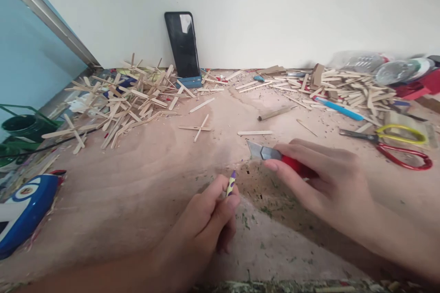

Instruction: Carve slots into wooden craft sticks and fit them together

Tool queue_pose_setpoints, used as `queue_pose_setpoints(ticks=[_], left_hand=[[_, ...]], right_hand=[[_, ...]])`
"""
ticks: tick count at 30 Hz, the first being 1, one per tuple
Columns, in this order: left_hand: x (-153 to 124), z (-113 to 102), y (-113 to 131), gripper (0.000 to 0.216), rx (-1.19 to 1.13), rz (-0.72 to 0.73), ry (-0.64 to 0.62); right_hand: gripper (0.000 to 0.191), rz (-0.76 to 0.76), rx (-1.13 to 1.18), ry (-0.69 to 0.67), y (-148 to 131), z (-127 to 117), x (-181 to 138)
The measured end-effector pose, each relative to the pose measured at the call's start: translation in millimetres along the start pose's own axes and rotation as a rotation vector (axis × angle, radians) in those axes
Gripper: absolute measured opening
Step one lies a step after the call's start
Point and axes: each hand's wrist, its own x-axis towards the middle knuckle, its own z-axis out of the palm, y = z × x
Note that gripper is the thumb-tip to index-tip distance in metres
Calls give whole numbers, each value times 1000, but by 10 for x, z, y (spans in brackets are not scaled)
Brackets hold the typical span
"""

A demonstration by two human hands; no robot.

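Low in the middle of the head view, my left hand (213, 215) is closed around a pencil (230, 184) with a yellow and purple pattern. Its purple tip points up and away from me; the rest is hidden in my fingers. To the right, my right hand (330, 183) grips a utility knife (273, 153) with a red handle. The knife's bare blade points left, a little above the pencil tip and apart from it. Green and dark shavings (264, 210) lie scattered on the wooden tabletop (130, 192) beneath both hands.
Piles of craft sticks (134, 96) lie at the back left and back right. A phone (184, 43) leans against the white wall. Scissors (378, 137) and a blue-handled tool (338, 108) rest at right. A blue case (29, 210) sits at left, beside a green cup (25, 126).
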Motion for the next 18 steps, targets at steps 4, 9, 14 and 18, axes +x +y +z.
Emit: queue_pose_setpoints(ticks=[4, 9, 14, 18], left_hand=[[98, -55, -47, 46, -76, 5, -28], [72, -44, -83, 48, -125, 2, -27], [39, -47, -109, 45, -101, -4, -23], [41, -58, -94, 41, -65, 25, -40]], right_hand=[[23, -54, 37, -16, -24, 12, -27], [24, -146, 93, -108, -19, 89, -87], [22, -170, 134, -156, -41, 157, -140], [26, -173, 134, -168, -48, 171, -146]])
